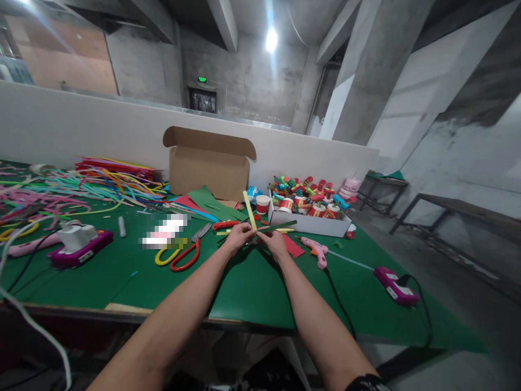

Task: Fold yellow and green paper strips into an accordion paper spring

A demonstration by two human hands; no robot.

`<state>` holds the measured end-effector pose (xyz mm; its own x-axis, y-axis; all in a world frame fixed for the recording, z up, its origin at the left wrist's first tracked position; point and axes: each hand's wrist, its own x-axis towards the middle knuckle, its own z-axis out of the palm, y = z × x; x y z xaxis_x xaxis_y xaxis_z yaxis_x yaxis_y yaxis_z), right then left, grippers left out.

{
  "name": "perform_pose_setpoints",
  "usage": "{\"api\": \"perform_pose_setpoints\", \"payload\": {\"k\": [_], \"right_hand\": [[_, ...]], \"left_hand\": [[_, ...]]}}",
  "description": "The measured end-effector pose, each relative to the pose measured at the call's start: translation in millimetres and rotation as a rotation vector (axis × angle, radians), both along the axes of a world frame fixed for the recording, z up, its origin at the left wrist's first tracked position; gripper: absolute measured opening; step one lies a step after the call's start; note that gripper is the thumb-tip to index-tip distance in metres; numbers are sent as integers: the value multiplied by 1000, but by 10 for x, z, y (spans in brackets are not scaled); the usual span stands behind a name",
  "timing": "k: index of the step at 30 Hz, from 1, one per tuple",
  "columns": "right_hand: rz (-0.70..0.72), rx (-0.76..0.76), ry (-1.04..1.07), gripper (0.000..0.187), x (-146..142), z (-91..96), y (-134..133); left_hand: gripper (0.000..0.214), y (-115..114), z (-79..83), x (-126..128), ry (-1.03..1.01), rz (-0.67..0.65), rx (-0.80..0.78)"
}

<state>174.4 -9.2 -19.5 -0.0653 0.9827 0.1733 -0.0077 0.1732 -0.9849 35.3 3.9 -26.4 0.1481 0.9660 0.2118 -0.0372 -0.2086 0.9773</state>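
Note:
My left hand (239, 237) and my right hand (274, 243) meet over the green table (252, 288), both pinched closed. Between them they hold two thin paper strips crossed at the fingertips. A yellow strip (249, 208) rises up and to the left. A green strip (280, 226) runs off to the right. Just right of my right hand lies a red paper piece (293, 247). A pink glue gun (316, 250) rests beyond it.
Scissors with red and yellow handles (183, 253) lie left of my hands. An open cardboard box (208, 165) stands behind. A white tray of colourful craft pieces (311, 209) sits at the right, a pile of pipe cleaners (93, 182) at the left. Purple power adapters (394, 285) and cords trail across the table.

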Motion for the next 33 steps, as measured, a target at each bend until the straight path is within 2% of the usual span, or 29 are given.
{"api": "perform_pose_setpoints", "payload": {"k": [7, 14, 21, 27, 29, 33], "right_hand": [[-87, 30, 48, 26, -35, -16, 11], [-19, -1, 137, 30, -52, -68, 32], [-46, -29, 173, 28, -38, -79, 44], [-15, -63, 232, 29, -48, -105, 49], [-74, -89, 274, 27, -22, -98, 70], [-195, -164, 447, 24, 72, -62, 123]], "left_hand": [[34, -2, 22, 30, -77, -12, 16], [30, -3, 16, 2, -57, 9, -34], [31, -14, 8, 18, -98, -12, -36], [34, -12, -20, 38, -127, -10, -72], [34, 3, -17, 14, -119, 26, -48], [36, 55, 1, -87, -94, 240, 48]]}}
